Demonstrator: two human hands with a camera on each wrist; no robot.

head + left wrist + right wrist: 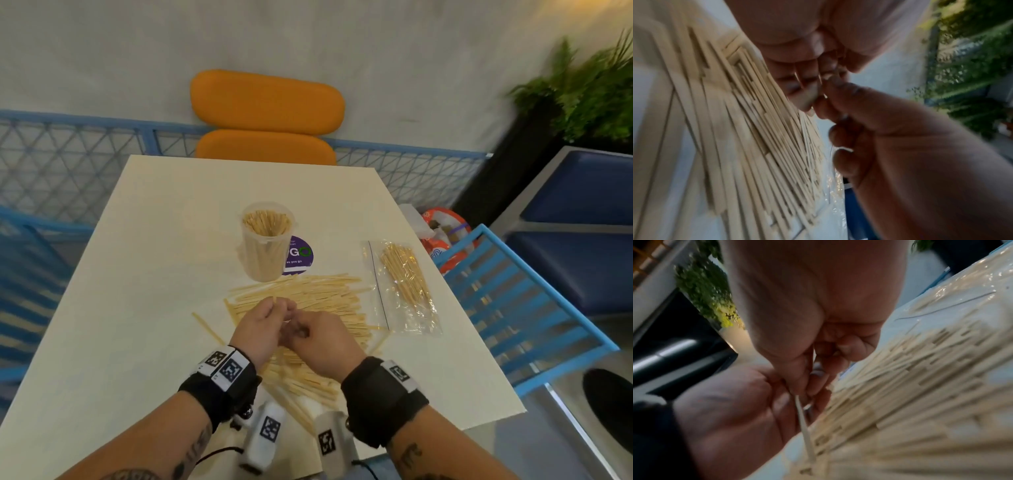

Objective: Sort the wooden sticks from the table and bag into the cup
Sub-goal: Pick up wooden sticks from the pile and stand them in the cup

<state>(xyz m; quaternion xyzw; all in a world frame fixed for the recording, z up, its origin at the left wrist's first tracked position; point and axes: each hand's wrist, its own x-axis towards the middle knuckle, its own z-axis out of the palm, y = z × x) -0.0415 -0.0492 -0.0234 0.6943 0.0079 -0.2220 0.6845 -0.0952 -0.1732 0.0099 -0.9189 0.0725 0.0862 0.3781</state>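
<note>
A loose pile of flat wooden sticks (329, 298) lies on the white table (137, 274) in front of me. Beyond it stands a clear plastic cup (266, 250), upright and packed with sticks. A clear zip bag (406, 291) holding more sticks lies flat to the right. Both hands meet just above the pile. My left hand (279, 308) pinches a thin stick (804, 425) whose tip pokes up past its fingers. My right hand (301, 330) has curled fingers that close on the same stick (820, 79) at the fingertips. The pile (756, 146) fills the wrist views, blurred.
A purple round sticker (299, 255) is on the table behind the cup. An orange chair (267, 102) faces the far edge, a blue slatted chair (513, 308) stands at the right, and a potted plant (589, 89) at the far right. The table's right edge runs close to the bag.
</note>
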